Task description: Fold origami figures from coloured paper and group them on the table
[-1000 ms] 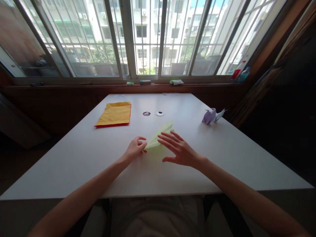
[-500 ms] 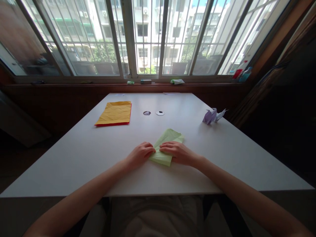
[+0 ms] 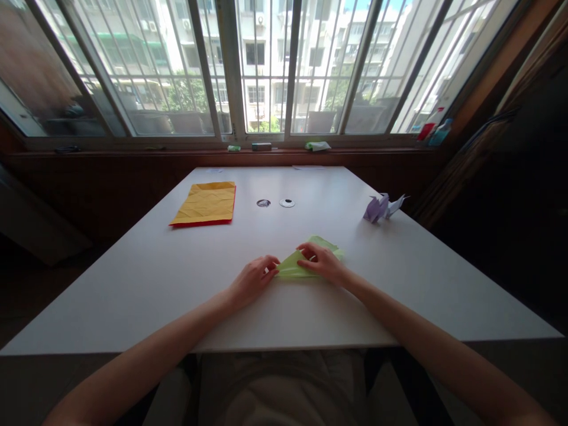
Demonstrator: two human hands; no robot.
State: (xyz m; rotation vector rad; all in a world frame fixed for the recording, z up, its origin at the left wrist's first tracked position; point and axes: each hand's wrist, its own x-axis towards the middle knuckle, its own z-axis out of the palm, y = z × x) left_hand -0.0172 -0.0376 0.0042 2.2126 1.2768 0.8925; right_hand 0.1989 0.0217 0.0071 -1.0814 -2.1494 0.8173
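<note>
The green paper lies flat mid-tabletop, its long axis left to right. The left hand pinches its left tip; the right hand presses its right half.

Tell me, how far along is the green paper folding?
Already done: a purple folded figure and a white one sit at the table's right edge. In hand: the green paper is folded into a narrow wedge; the left hand pinches its near tip and the right hand presses on it. Left: it has no finished figure's shape yet, and the yellow sheet lies flat, untouched.
</note>
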